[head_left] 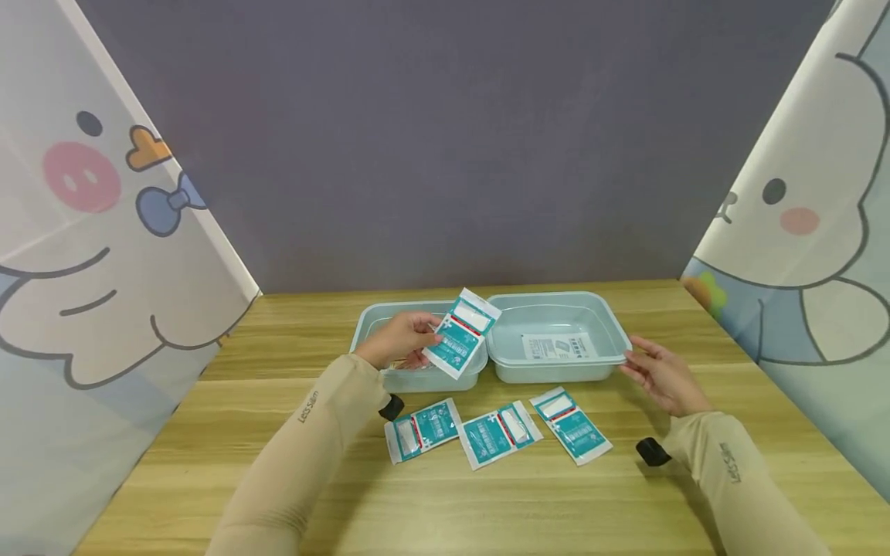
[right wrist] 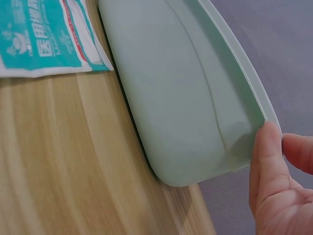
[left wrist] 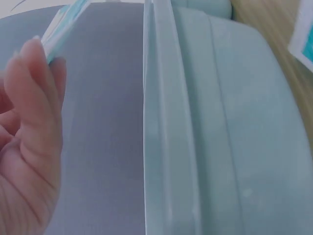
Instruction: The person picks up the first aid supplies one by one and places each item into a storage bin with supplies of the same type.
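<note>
My left hand pinches a teal-and-white medical packet over the left pale green plastic box. In the left wrist view only part of that packet shows at the fingertips. At its front right corner, the right plastic box has its rim between the thumb and fingers of my right hand. Inside it a packet lies with its white printed side up. The left box's contents are mostly hidden by my hand.
Three more packets lie teal side up on the wooden table in front of the boxes: a left one, a middle one and a right one. A dark grey panel rises behind, with cartoon-printed sheets at both sides.
</note>
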A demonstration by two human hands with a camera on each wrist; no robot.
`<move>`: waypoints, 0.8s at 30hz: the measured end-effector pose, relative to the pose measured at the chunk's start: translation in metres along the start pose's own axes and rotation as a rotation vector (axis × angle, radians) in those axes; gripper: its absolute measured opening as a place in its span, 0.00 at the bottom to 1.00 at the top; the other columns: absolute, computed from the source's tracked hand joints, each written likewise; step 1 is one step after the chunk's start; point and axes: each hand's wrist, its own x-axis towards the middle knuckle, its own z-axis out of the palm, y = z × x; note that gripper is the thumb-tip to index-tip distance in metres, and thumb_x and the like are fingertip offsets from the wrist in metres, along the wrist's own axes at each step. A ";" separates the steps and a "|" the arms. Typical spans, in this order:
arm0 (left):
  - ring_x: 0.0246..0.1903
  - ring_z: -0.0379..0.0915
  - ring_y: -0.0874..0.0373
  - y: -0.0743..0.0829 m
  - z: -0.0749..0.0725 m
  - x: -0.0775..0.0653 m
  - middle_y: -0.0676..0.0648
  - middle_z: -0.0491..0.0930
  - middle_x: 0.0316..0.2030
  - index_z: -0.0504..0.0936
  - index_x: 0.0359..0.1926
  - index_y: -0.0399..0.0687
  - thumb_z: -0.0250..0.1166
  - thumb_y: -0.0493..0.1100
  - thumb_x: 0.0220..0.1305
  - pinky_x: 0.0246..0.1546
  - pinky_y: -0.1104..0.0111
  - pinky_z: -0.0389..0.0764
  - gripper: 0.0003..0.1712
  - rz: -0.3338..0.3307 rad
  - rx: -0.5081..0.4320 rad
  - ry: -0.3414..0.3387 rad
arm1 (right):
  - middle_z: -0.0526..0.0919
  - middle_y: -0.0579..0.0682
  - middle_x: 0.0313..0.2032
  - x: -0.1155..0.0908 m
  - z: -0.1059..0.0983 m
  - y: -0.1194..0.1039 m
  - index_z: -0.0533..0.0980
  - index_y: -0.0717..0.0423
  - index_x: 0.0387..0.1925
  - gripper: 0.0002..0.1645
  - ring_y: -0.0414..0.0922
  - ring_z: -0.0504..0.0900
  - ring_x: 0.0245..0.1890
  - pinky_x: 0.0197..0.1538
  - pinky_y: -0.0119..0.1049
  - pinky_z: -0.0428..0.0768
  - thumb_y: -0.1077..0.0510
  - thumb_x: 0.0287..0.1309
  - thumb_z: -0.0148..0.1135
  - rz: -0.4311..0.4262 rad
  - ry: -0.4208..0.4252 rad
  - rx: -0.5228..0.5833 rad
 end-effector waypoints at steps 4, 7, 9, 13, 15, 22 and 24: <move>0.14 0.72 0.58 0.007 0.010 0.011 0.45 0.78 0.30 0.77 0.54 0.35 0.59 0.32 0.67 0.16 0.72 0.76 0.16 -0.004 -0.019 -0.013 | 0.79 0.50 0.34 0.000 0.002 0.001 0.78 0.43 0.38 0.16 0.40 0.82 0.32 0.40 0.25 0.82 0.68 0.67 0.52 -0.008 0.013 -0.039; 0.15 0.73 0.57 0.015 0.016 0.018 0.44 0.78 0.30 0.76 0.54 0.34 0.59 0.32 0.67 0.17 0.70 0.79 0.15 0.019 -0.017 -0.024 | 0.80 0.50 0.32 0.001 0.002 0.002 0.77 0.43 0.39 0.15 0.39 0.82 0.31 0.39 0.25 0.82 0.67 0.67 0.53 -0.020 0.020 -0.058; 0.16 0.73 0.55 0.019 0.020 0.021 0.44 0.79 0.30 0.77 0.54 0.34 0.58 0.32 0.67 0.18 0.69 0.79 0.15 0.033 -0.017 -0.031 | 0.80 0.49 0.30 0.000 0.001 0.003 0.77 0.42 0.39 0.15 0.38 0.81 0.29 0.36 0.24 0.81 0.67 0.67 0.52 -0.018 0.030 -0.071; 0.15 0.73 0.54 0.024 0.025 0.022 0.44 0.78 0.29 0.77 0.54 0.34 0.58 0.31 0.67 0.18 0.68 0.80 0.15 0.027 -0.019 -0.021 | 0.80 0.48 0.28 -0.001 -0.002 0.006 0.79 0.40 0.39 0.17 0.37 0.80 0.27 0.30 0.22 0.79 0.66 0.68 0.51 -0.008 0.022 -0.085; 0.15 0.72 0.55 0.026 0.026 0.023 0.45 0.77 0.29 0.77 0.53 0.34 0.58 0.31 0.67 0.18 0.68 0.80 0.15 0.022 -0.023 -0.008 | 0.81 0.48 0.28 -0.001 -0.003 0.008 0.79 0.41 0.39 0.17 0.37 0.80 0.27 0.29 0.22 0.79 0.67 0.68 0.51 -0.006 0.016 -0.072; 0.15 0.73 0.58 0.033 0.036 0.031 0.44 0.76 0.31 0.74 0.56 0.36 0.59 0.30 0.66 0.16 0.73 0.77 0.17 0.008 -0.098 0.024 | 0.80 0.48 0.29 0.000 -0.003 0.007 0.78 0.43 0.41 0.14 0.36 0.80 0.28 0.28 0.21 0.78 0.66 0.68 0.53 -0.051 -0.003 -0.061; 0.15 0.73 0.58 0.034 0.039 0.033 0.44 0.76 0.31 0.74 0.56 0.37 0.59 0.30 0.66 0.16 0.73 0.77 0.18 0.007 -0.110 0.034 | 0.81 0.48 0.29 0.001 -0.002 0.006 0.78 0.43 0.41 0.14 0.36 0.80 0.28 0.28 0.21 0.78 0.66 0.67 0.53 -0.059 -0.007 -0.064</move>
